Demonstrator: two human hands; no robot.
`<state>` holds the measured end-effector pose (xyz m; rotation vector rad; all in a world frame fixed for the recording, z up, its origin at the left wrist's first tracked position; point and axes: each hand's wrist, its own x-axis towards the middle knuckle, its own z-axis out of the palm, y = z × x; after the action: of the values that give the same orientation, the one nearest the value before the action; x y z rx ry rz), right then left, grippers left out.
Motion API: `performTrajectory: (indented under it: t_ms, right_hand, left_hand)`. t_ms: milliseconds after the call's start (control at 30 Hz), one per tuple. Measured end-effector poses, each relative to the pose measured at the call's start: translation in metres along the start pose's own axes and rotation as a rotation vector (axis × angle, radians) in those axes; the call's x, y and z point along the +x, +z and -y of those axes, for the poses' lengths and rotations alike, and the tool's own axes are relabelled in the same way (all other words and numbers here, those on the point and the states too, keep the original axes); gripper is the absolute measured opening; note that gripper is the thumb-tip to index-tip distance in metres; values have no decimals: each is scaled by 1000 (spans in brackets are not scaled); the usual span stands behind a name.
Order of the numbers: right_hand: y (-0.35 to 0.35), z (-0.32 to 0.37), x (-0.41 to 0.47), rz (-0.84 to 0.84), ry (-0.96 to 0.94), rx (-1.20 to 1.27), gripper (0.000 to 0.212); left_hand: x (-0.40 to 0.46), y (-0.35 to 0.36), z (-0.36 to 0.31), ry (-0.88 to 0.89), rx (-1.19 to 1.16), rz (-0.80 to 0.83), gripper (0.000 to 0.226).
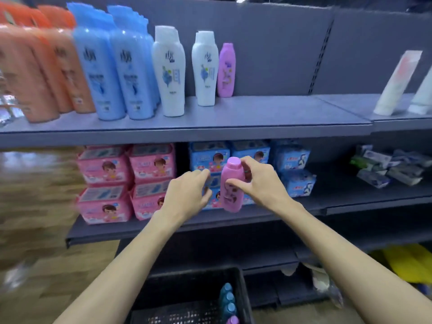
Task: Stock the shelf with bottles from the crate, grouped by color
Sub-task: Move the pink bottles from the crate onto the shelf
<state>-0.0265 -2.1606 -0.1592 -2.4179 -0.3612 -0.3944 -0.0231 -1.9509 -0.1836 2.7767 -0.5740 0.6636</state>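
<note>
My right hand grips a pink bottle upright in front of the lower shelf. My left hand hovers just left of the bottle with fingers loosely curled, apart from it. On the top shelf stand orange bottles, blue bottles, two white bottles and one pink bottle, grouped by color from left to right. The black crate sits on the floor below, with several blue bottles and a pink cap in it.
Pink and blue packs fill the lower shelf behind my hands. White tubes lean at the right end of the top shelf. Grey and white packets lie further right. Bare shelf lies right of the shelved pink bottle.
</note>
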Motion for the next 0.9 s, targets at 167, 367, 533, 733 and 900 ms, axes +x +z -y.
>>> performTrajectory:
  t_ms: [167,367,533,733,900]
  right_hand:
    - [-57,31,38,-40,-83,-58,45]
    - [-121,63,79,-84,-161,-100,41]
    - [-155,78,101,-132,-164,-109,44]
    - [-176,84,125,-150,-176,-107,42]
    - [-176,73,148,-131,-142,-91,38]
  left_hand:
    - [39,-47,-6,58,59,-75,24]
    - [81,-93,-12,113,91,-168,21]
    - [104,-111,-16,136,85,-200,24]
    - [125,-126,-22,148,109,-224,23]
    - [137,-127,-27,129,140,-210,25]
